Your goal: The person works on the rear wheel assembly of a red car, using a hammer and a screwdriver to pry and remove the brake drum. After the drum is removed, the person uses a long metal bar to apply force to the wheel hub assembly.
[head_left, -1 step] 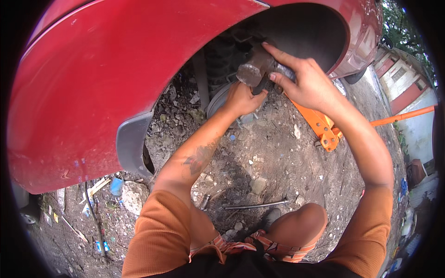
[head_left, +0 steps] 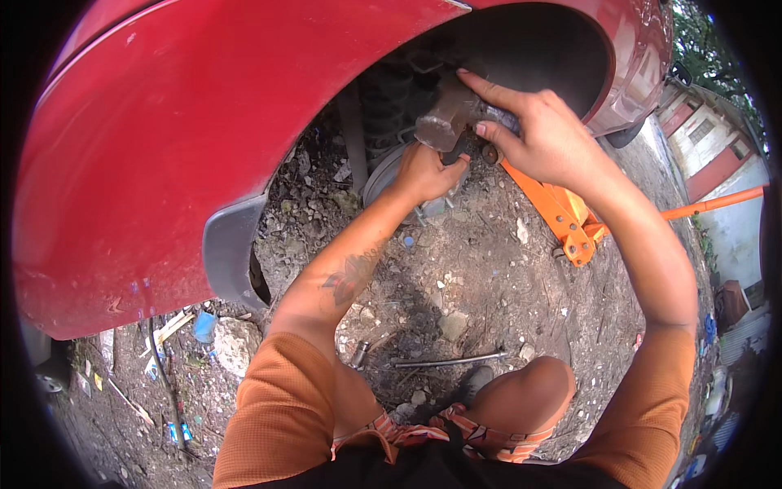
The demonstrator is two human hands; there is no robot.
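Observation:
Inside the wheel arch of a red car (head_left: 179, 147), my right hand (head_left: 550, 138) holds a hammer (head_left: 444, 121) close up to its blunt, worn metal head. Its index finger stretches along the head and the thumb presses from the near side. A grey section of handle shows between them. Just below the hammer head my left hand (head_left: 423, 175) is closed, thumb up, around something dark, mostly hidden. Beneath that hand lies a round grey brake drum or hub (head_left: 383, 183) with studs. Behind it stands a dark coil spring (head_left: 383, 110).
An orange floor jack (head_left: 562, 220) reaches under the car, its long handle (head_left: 717, 201) running right. On the dirt before my knees lie a metal bar (head_left: 448, 360) and a small socket-like piece (head_left: 359, 354). A grey mud flap (head_left: 232, 253) hangs at left, near a pale rock (head_left: 236, 346).
My right forearm and elbow have shifted slightly to the right, and the hammer head has tilted a little. My left hand stays in place.

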